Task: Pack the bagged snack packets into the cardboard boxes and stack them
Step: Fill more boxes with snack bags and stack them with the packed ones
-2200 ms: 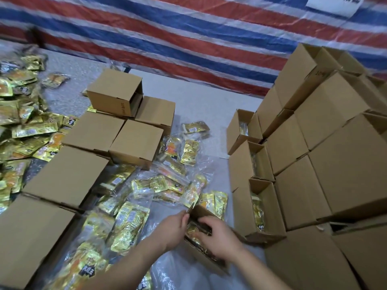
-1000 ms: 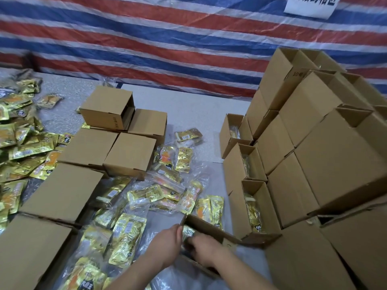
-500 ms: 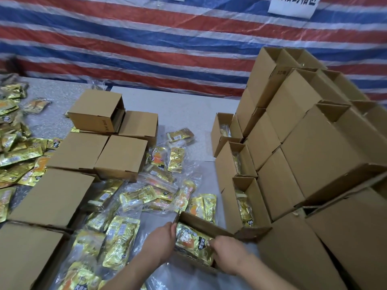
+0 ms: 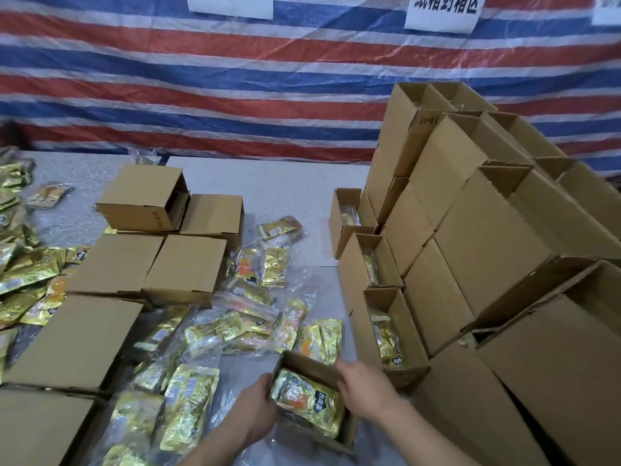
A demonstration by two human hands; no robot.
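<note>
A small open cardboard box (image 4: 304,361) sits at the near table edge, tilted toward me, with a gold snack packet (image 4: 307,400) lying inside it. My left hand (image 4: 257,406) grips the box's left wall. My right hand (image 4: 364,388) holds its right wall, fingers curled over the rim. More bagged gold packets (image 4: 245,327) lie loose on the table just beyond the box and to its left (image 4: 186,412). Three open boxes holding packets (image 4: 386,331) stand in a row to the right.
Closed cardboard boxes (image 4: 184,267) are grouped at the left and centre. A tall stack of boxes (image 4: 487,237) fills the right side. Several loose packets (image 4: 23,280) cover the far left. A striped tarp (image 4: 235,89) hangs behind the grey table (image 4: 268,183).
The box has tipped up so its opening faces me and the packet inside shows. My right hand slid from inside the box onto its right wall. The view tilted upward.
</note>
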